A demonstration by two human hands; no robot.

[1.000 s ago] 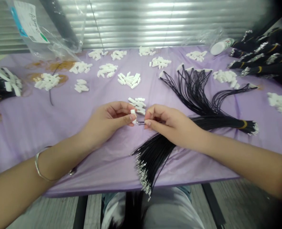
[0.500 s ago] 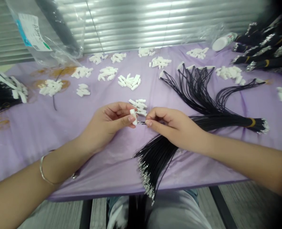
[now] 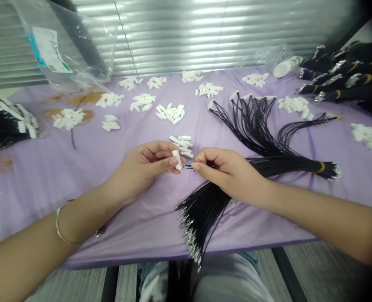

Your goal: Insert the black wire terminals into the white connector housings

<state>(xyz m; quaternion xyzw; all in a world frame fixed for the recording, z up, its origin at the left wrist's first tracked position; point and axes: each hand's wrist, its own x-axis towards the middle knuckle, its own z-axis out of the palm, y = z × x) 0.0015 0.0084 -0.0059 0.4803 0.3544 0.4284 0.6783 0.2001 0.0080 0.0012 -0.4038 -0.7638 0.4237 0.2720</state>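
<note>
Little change vs. a moment ago: both hands still close together, L hand pinching a white plastic connector housing betw. thumb & fingers, R hand pinching a black wire just beside it, metal tip pointing at the housing. Loose housings lie just above the hands on the purple cloth, black wire bundle fanning out under R hand. Can't tell if the tip's entered the housing; fingers hide most of the wire's end.
</note>
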